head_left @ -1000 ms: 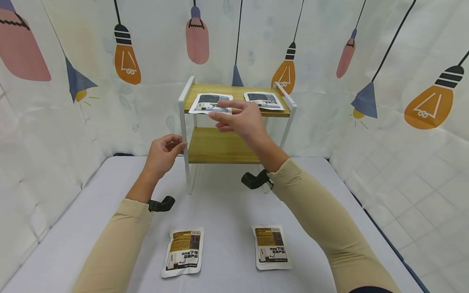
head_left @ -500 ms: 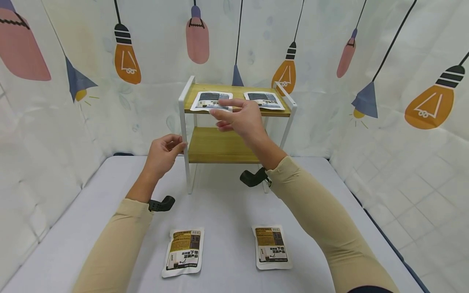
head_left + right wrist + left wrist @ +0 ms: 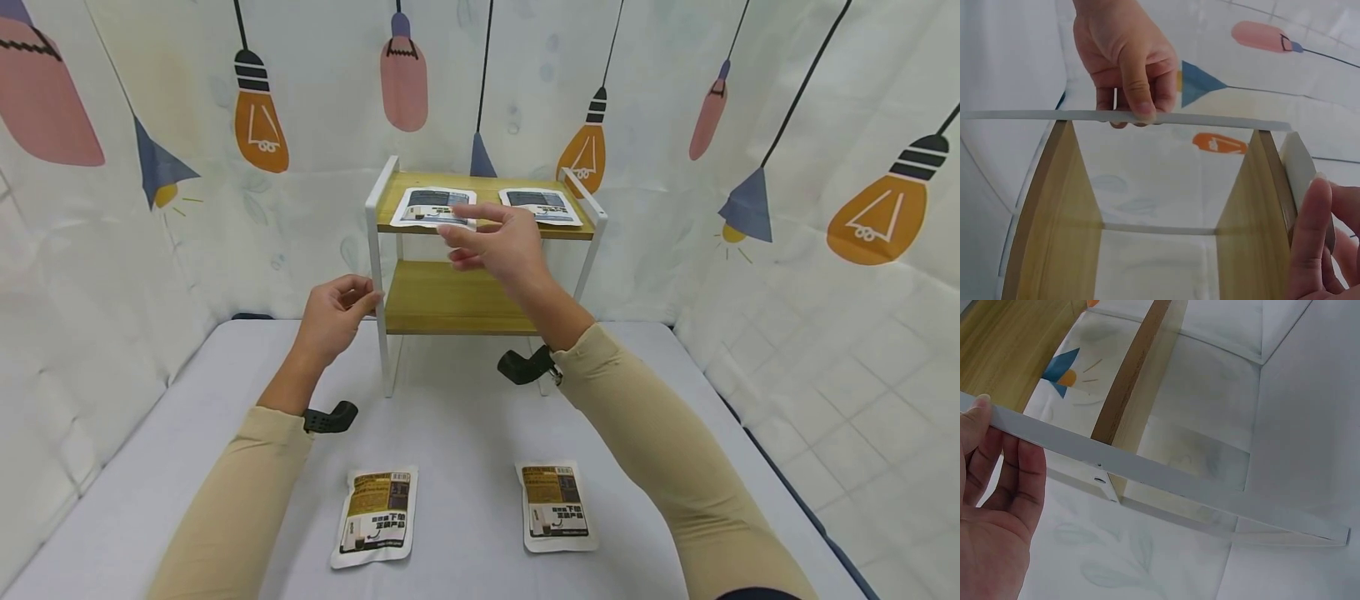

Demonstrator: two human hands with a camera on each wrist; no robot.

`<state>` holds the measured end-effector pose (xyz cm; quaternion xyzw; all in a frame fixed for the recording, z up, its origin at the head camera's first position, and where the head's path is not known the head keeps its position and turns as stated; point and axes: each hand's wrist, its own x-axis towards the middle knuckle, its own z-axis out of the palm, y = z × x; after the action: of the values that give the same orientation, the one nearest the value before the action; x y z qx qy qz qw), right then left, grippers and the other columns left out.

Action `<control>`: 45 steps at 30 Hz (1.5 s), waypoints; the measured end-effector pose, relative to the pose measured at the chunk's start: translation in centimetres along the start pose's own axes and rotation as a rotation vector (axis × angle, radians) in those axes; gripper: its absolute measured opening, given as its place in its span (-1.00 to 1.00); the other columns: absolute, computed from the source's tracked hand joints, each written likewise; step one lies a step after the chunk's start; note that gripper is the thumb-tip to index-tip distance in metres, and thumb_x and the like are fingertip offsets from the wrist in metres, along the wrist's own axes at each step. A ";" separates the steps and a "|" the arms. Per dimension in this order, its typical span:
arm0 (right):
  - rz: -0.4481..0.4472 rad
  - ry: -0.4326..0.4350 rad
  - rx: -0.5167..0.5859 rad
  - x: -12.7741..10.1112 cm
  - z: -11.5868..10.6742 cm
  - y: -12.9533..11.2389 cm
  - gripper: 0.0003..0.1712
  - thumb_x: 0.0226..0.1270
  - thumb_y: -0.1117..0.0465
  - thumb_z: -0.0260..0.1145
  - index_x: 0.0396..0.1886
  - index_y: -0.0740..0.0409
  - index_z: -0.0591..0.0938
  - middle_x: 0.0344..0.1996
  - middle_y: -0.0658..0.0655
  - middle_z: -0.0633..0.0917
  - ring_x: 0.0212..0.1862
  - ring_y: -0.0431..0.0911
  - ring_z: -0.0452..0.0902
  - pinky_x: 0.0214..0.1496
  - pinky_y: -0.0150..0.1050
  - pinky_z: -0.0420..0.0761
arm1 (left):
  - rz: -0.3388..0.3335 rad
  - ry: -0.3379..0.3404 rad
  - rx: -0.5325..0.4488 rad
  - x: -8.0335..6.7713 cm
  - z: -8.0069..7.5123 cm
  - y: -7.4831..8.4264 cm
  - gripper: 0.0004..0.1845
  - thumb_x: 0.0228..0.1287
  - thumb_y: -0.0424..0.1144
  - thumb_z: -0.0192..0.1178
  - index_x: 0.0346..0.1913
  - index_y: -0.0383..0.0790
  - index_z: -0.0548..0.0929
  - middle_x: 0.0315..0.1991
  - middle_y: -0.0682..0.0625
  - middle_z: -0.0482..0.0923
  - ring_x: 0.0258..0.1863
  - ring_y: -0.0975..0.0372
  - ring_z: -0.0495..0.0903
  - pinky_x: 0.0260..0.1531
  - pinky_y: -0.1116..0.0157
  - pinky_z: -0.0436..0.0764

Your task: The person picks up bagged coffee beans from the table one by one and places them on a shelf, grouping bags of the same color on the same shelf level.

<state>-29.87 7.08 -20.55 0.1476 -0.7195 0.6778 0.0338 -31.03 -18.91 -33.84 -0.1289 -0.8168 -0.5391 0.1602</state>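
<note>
My left hand (image 3: 333, 321) pinches the white front-left post (image 3: 1047, 434) of a small two-tier shelf rack (image 3: 453, 297) between thumb and fingers. At the top board, my right hand (image 3: 502, 242) has its fingers spread at the right front corner of a white pouch (image 3: 427, 207) with a dark label. That pouch lies flat on the left half of the board, and the fingers cover its right corner. A second pouch (image 3: 551, 208) lies on the right half, partly behind the hand. The right wrist view shows the right thumb (image 3: 1315, 206) close by the white pouch edge (image 3: 1297, 164).
Two more white pouches with brown and black labels lie on the table, one front left (image 3: 375, 517) and one front right (image 3: 557, 507). The white tablecloth (image 3: 457, 433) stretches around the rack. A printed curtain (image 3: 322, 225) stands close behind it.
The left pouch's front edge has settled lower onto the top board, lying flatter. My right hand has since shifted slightly right while the pouch stayed put. The left hand has not moved.
</note>
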 end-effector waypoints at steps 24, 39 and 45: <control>-0.026 0.040 -0.125 0.7 0.2 -0.6 -0.63 0.18 0.10 0.59 -0.02 0.09 0.80 -0.37 0.20 0.80 -0.43 0.02 0.75 -0.34 -0.19 0.78 | -0.012 -0.004 0.008 0.0 0.0 0.2 -0.65 0.50 -0.07 0.21 0.03 -0.32 0.64 -0.07 -0.13 0.62 -0.05 0.25 0.65 0.00 0.51 0.65; -0.030 0.060 -0.190 1.2 0.4 -0.9 -0.64 0.19 0.14 0.59 -0.02 0.13 0.79 -0.46 0.21 0.77 -0.52 -0.05 0.71 -0.39 -0.19 0.77 | -0.022 -0.003 0.015 -0.1 0.0 0.3 -0.65 0.51 -0.06 0.21 0.03 -0.33 0.64 -0.09 -0.12 0.62 -0.08 0.26 0.65 0.01 0.46 0.68; -0.024 0.068 -0.197 1.4 0.5 -0.9 -0.67 0.20 0.15 0.58 -0.05 0.15 0.80 -0.49 0.22 0.76 -0.54 -0.06 0.70 -0.40 -0.19 0.77 | -0.024 -0.004 0.012 0.0 0.0 0.3 -0.65 0.51 -0.07 0.21 0.03 -0.33 0.64 -0.07 -0.14 0.62 -0.07 0.25 0.65 0.01 0.49 0.67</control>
<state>-30.93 6.35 -19.38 0.1290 -0.7792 0.6081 0.0805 -30.90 -18.78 -33.61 -0.1193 -0.8217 -0.5359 0.1530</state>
